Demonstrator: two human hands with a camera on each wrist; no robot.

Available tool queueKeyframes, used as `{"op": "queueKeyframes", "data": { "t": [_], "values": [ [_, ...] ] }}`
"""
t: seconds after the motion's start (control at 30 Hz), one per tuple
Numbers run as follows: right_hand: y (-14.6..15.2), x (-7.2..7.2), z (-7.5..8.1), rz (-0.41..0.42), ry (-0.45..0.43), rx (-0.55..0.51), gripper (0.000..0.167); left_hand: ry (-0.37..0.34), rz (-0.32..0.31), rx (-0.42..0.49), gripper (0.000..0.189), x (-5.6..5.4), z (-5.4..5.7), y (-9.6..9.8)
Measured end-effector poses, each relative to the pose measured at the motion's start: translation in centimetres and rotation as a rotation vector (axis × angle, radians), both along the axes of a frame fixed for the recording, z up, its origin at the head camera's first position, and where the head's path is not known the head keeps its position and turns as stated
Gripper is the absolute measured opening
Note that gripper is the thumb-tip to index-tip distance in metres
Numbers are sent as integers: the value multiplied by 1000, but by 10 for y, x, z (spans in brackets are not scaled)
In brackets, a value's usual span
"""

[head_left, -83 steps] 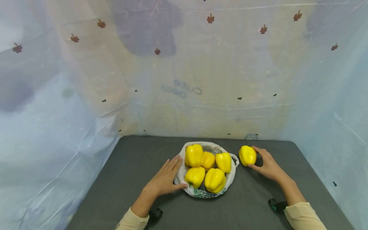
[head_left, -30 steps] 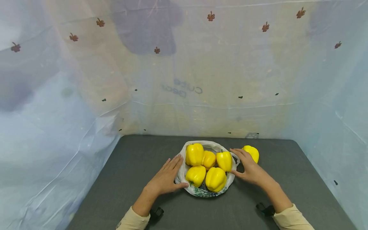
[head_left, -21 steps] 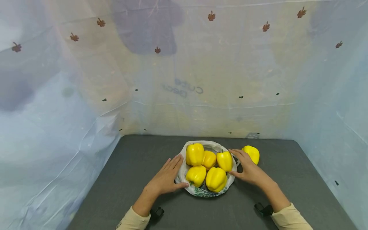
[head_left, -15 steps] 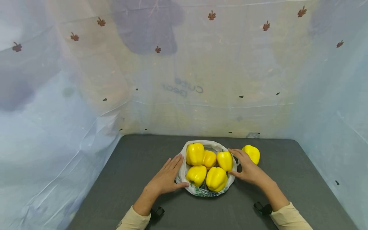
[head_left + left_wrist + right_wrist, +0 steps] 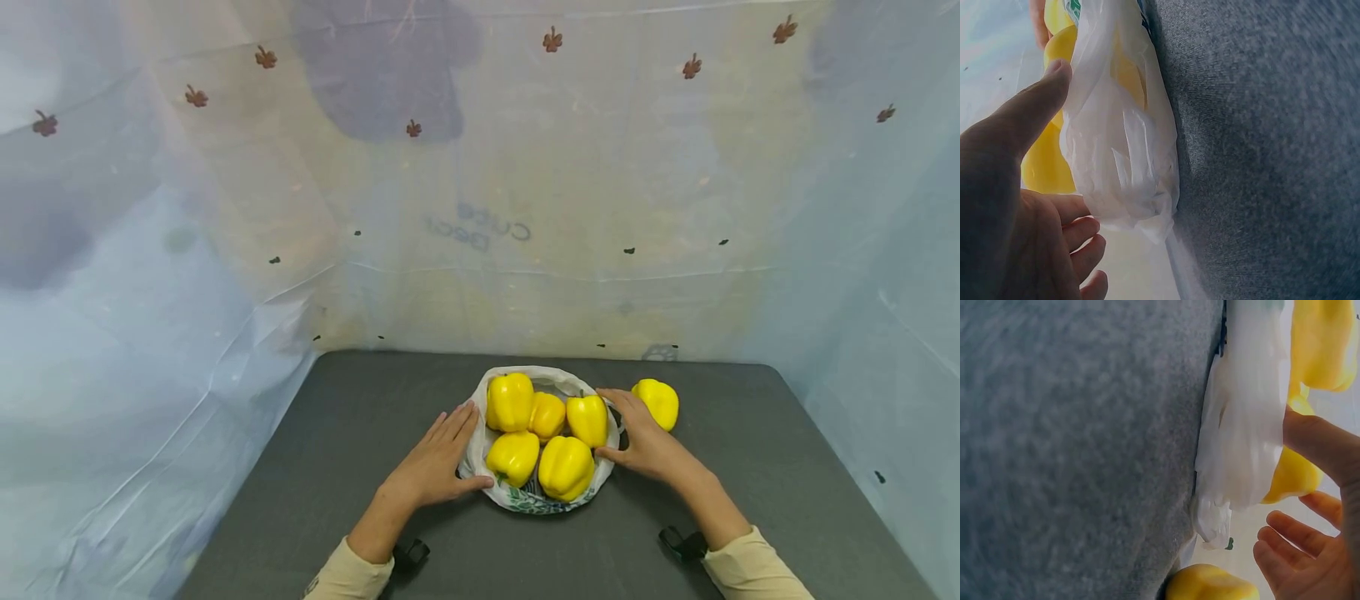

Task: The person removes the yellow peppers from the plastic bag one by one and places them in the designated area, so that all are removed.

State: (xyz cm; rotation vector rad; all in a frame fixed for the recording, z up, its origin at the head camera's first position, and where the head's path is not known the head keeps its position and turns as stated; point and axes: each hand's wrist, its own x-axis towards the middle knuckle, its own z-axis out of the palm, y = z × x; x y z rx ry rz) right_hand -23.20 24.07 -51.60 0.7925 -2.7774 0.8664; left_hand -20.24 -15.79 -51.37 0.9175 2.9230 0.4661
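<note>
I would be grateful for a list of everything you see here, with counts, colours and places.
Bagged bell peppers: five visible, yellow, in the open bag
Loose bell pepper: one, yellow, on the table, right of the bag
Bag: one, white with green print, on the table
Table: one, dark grey, under the bag
Sheeting: count unclear, pale and patterned, behind and beside the table
Wrist devices: two, black, at the wrists
Sleeves: two, beige, on the forearms
Left hand: one, bare, at the bag's left side
Right hand: one, bare, at the bag's right side
</note>
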Motion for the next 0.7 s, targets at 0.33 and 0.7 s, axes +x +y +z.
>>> {"op": "queueKeyframes", "data": {
  "t": [0.33, 0.7],
  "values": [
    [-6, 4, -3, -22, -20, -16, 93, 19, -14, 18, 114, -1, -5, -2],
    [-7, 4, -2, -21, -5, -11, 93, 20, -6, -5, 113, 0, -2, -1]
  ]
}}
